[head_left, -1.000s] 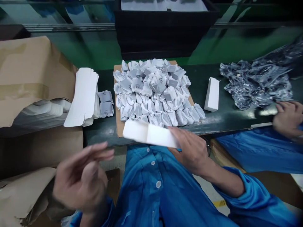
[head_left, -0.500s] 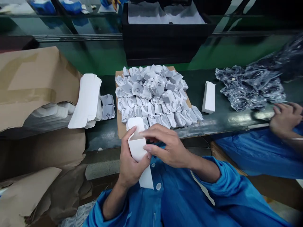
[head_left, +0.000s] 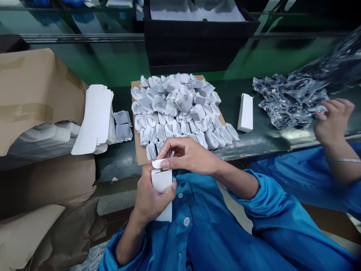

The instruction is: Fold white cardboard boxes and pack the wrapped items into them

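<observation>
A slim white carton (head_left: 162, 181) stands tilted in front of my chest, with my left hand (head_left: 149, 197) wrapped round its sides. At its top, my right hand (head_left: 186, 156) pinches the end flap between thumb and fingers, and the flap is bent over the opening. What is inside the carton is hidden. Just beyond my hands, many small white wrapped packets (head_left: 180, 101) are heaped on a cardboard sheet (head_left: 138, 150). Another white carton (head_left: 246, 113) stands closed to the right of the heap.
Flat white cartons (head_left: 93, 116) are stacked at the left, beside two wrapped packets (head_left: 123, 126) and a large brown box (head_left: 36, 86). A black bin (head_left: 194, 45) stands behind the heap. Clear plastic bags (head_left: 287, 99) lie at the right, where a co-worker's hand (head_left: 332, 120) reaches in.
My right hand has moved onto the carton's top and folded its raised flap down over the opening. The co-worker's hand has shifted up towards the plastic bags. The view has shifted slightly.
</observation>
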Motion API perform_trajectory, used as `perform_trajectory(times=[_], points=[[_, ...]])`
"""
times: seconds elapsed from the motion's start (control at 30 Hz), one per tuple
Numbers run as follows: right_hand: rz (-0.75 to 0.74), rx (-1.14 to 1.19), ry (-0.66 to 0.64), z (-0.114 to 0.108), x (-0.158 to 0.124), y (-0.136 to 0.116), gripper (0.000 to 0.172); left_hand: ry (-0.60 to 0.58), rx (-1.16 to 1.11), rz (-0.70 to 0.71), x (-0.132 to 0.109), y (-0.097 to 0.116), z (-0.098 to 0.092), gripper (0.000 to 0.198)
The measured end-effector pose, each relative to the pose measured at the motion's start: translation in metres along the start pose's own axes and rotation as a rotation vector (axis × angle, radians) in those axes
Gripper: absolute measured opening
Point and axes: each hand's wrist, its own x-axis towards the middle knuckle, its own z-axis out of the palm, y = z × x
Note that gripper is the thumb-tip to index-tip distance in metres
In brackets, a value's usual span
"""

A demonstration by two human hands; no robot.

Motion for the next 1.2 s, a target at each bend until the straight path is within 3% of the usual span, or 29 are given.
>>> perform_trajectory(times=[0.13, 0.23, 0.33, 0.5, 0.73, 0.9, 1.03, 1.2], points=[[-0.035, -0.065, 0.046, 0.006, -0.005, 0.002, 0.024, 0.206, 0.019, 0.218, -0.002, 0.000, 0.013, 0.058], [-0.060, -0.114, 0.059, 0.006, -0.009, 0.002, 0.023, 0.302, -0.061, 0.284, -0.003, 0.001, 0.019, 0.078], [-0.155, -0.237, 0.047, 0.005, -0.013, 0.000, 0.015, 0.251, -0.023, 0.262, -0.004, 0.002, 0.017, 0.099], [-0.442, -0.561, 0.056, 0.010, -0.025, 0.007, 0.017, 0.159, 0.122, 0.323, -0.006, -0.001, 0.007, 0.086], [-0.755, -1.018, 0.222, 0.028, -0.039, 0.043, 0.022, 0.098, 0.125, 0.294, -0.018, -0.008, 0.001, 0.087], [-0.818, -1.178, 0.249, 0.037, -0.043, 0.058, 0.024, 0.033, 0.130, 0.236, -0.031, -0.013, -0.002, 0.082], [-0.789, -1.129, 0.188, 0.041, -0.040, 0.055, 0.021, 0.029, 0.147, 0.225, -0.031, -0.012, -0.007, 0.077], [-0.764, -1.062, 0.239, 0.046, -0.033, 0.055, 0.027, 0.038, 0.116, 0.232, -0.030, -0.015, -0.013, 0.084]])
